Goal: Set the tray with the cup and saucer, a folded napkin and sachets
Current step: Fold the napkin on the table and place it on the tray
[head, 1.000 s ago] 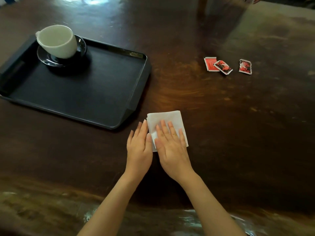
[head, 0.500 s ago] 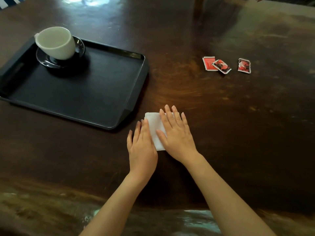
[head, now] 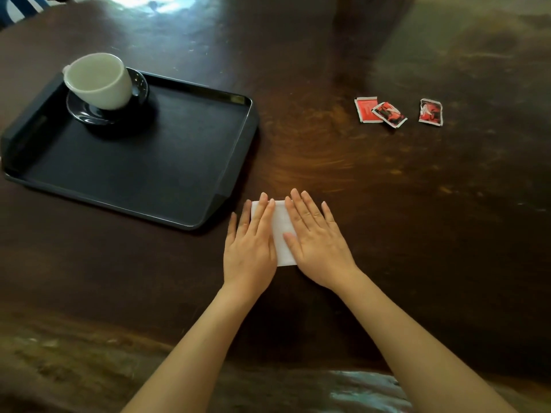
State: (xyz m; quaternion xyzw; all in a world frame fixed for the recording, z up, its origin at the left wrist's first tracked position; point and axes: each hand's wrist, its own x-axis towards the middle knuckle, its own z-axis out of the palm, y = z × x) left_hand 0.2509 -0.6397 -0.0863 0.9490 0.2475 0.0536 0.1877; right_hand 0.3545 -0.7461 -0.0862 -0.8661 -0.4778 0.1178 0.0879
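Near the worktop's point(head: 387, 189) front edge I see my left hand point(head: 249, 248) and right hand point(head: 320, 248) pressed flat, fingers spread, hiding most of the one white napkin point(head: 281, 231). Farther left, one tray point(head: 167, 171) carries one cup point(head: 98, 81) half-covering its saucer point(head: 89, 114). Three red sachets point(head: 398, 112) lie far right.

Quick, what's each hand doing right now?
Left hand: open, flat on the napkin.
Right hand: open, flat on the napkin too.
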